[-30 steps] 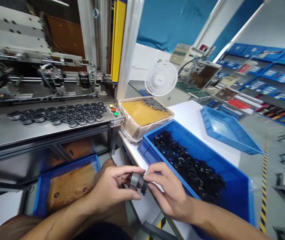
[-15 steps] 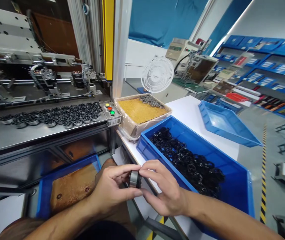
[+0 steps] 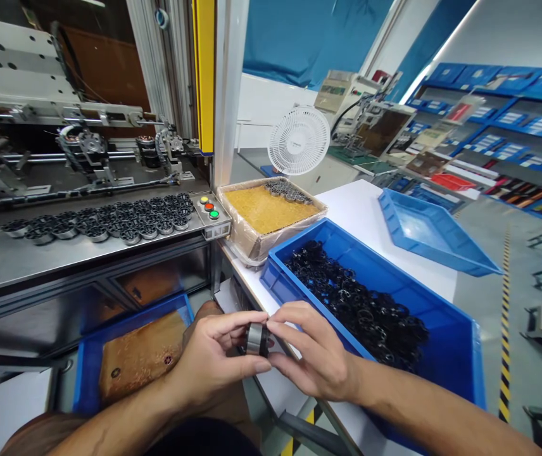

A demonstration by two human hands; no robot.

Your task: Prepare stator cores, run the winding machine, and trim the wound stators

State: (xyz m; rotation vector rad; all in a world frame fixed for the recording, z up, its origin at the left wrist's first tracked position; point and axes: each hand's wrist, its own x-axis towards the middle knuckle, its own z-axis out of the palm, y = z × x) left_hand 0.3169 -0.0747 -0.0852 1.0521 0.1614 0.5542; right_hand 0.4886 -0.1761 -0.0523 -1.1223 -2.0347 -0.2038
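Near the bottom centre I hold a motor stator core [image 3: 254,339], a short silver metal ring with black plastic at its edge. My left hand [image 3: 221,351] is closed round it, fingers over the top and thumb below. On the core's right side, the fingertips and thumb of my right hand [image 3: 316,351] press at the black edge. The far inner face of the core is hidden by my fingers. Right of my hands, a deep blue bin [image 3: 446,316] contains a heap of black plastic rings [image 3: 356,304].
Several stator cores [image 3: 109,221] stand on the machine's metal ledge [image 3: 24,263], beside a button box [image 3: 214,221]. A plastic-lined carton [image 3: 271,234] with more cores, a shallow blue tray [image 3: 432,234] and a white fan [image 3: 298,140] lie beyond. A low blue crate [image 3: 81,373] sits at lower left.
My right fingertips have shifted slightly on the core's black edge, and the core has turned a little. My left hand keeps its hold. The view has moved slightly.
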